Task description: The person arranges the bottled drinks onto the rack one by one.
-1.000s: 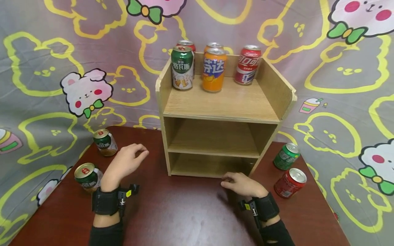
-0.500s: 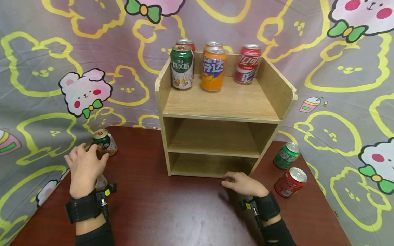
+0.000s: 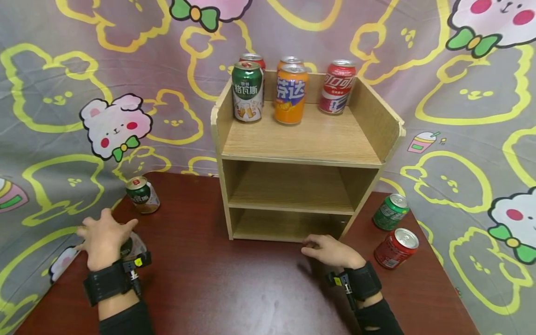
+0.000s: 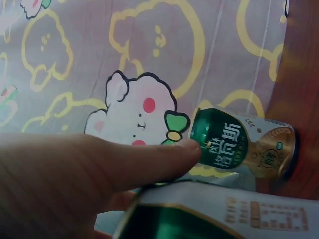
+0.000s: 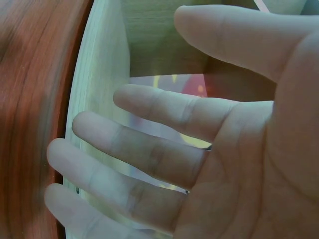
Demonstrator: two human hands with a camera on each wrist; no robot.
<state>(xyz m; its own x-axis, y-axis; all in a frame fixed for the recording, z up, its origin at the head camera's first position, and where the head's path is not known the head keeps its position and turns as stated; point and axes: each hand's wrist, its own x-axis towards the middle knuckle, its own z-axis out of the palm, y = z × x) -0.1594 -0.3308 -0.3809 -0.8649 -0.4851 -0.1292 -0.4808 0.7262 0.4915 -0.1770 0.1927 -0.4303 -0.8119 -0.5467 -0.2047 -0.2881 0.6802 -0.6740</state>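
Observation:
My left hand (image 3: pixel 104 239) is at the near green-and-white drink can (image 3: pixel 136 246) on the left of the table, its fingers spread and hiding much of the can. In the left wrist view the thumb (image 4: pixel 159 159) stretches straight along the side of this can (image 4: pixel 239 214). A matching can (image 3: pixel 143 195) stands farther back, beyond the fingertips. My right hand (image 3: pixel 331 251) lies by the bottom front edge of the wooden shelf (image 3: pixel 301 146). The right wrist view shows its fingers (image 5: pixel 149 154) relaxed and apart, nothing in the palm.
On the shelf's top board stand a green-and-white can (image 3: pixel 247 93), an orange can (image 3: pixel 290 95), a red can (image 3: pixel 337 88) and others behind. A green can (image 3: pixel 390 213) and a red can (image 3: pixel 395 249) stand at the table's right. Patterned cloth (image 3: pixel 176 116) hangs behind.
My left hand swung left from above the middle-left of the table, then drew back slightly to the near green-and-white can, its fingers spreading. My right hand stayed put.

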